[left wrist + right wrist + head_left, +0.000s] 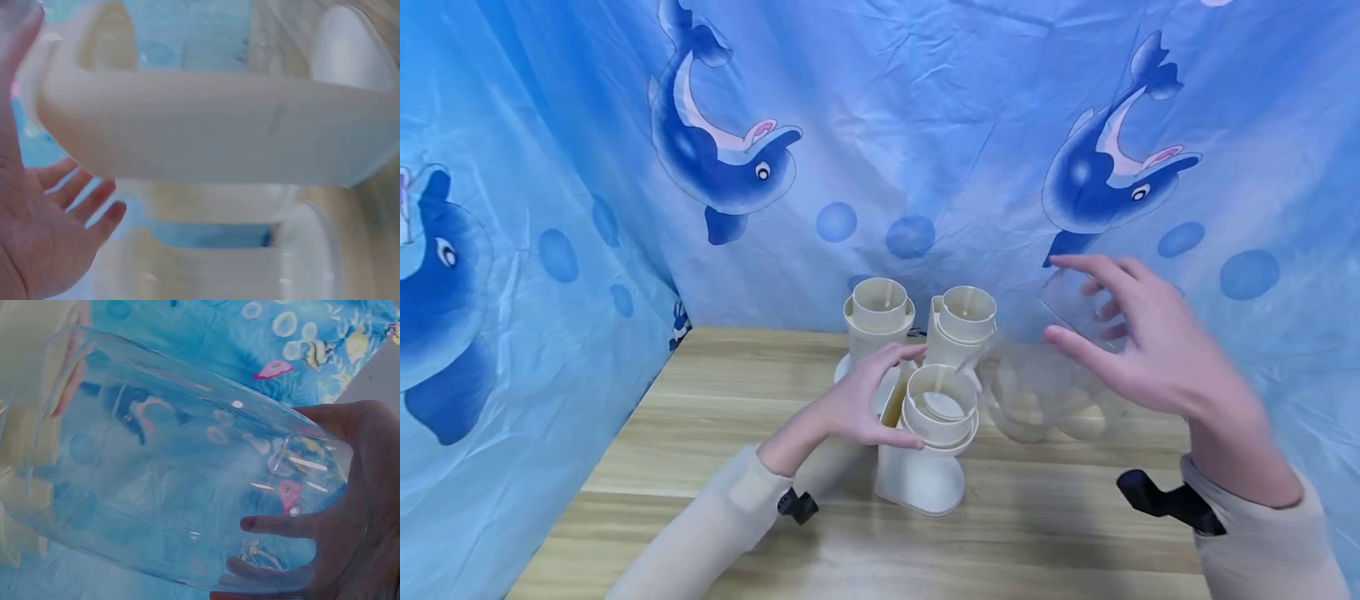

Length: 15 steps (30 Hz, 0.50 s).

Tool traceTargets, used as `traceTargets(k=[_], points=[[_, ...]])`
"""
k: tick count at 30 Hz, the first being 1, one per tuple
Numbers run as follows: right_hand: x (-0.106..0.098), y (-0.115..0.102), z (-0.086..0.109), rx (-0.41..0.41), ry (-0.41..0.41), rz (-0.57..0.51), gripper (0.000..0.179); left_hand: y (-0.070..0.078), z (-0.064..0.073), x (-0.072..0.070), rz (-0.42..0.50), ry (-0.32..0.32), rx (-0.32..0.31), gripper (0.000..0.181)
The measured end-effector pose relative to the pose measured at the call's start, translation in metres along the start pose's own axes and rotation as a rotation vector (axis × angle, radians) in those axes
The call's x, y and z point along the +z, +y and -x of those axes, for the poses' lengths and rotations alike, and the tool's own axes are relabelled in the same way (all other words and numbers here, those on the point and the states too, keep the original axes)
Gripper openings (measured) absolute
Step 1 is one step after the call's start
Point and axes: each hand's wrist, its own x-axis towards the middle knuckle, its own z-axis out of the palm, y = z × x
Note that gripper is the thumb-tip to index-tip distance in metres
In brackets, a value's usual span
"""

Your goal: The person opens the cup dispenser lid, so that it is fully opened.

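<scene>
A clear, rounded plastic container [181, 469] with a wide mouth is in my right hand [1157, 342]. The fingers and thumb curl round its closed end, and its mouth points left toward the stands. My left hand [857, 408] is at the near off-white dispenser-like stand [925, 483], thumb and fingers spread to either side of its round top [942, 429]. In the left wrist view the stand's body [194, 125] passes close beside the left fingers [94, 200], which are loosely spread.
Two similar off-white stands, a left one [868, 340] and a right one [951, 350], are behind the near one. Clear containers [1018, 400] stand to their right on the wooden table [722, 400]. A blue dolphin-print curtain [880, 125] hangs behind.
</scene>
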Motion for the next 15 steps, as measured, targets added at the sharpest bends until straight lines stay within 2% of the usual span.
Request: traceTargets(k=[5,8,12,15], points=[[-0.007,0.024,0.013,0.061,-0.055,0.031,0.065,0.033,-0.009,-0.002,-0.157,0.087,0.031,0.105],[-0.012,0.037,0.017,0.077,-0.093,0.077,0.065,0.047,-0.012,0.002,-0.232,0.115,0.015,0.102],[-0.016,0.049,0.02,0.119,-0.153,0.142,0.071,0.056,-0.012,0.007,-0.273,0.136,-0.042,0.097],[-0.015,0.056,0.024,0.163,-0.205,0.165,0.074,0.057,-0.012,0.007,-0.249,0.135,-0.048,0.093]])
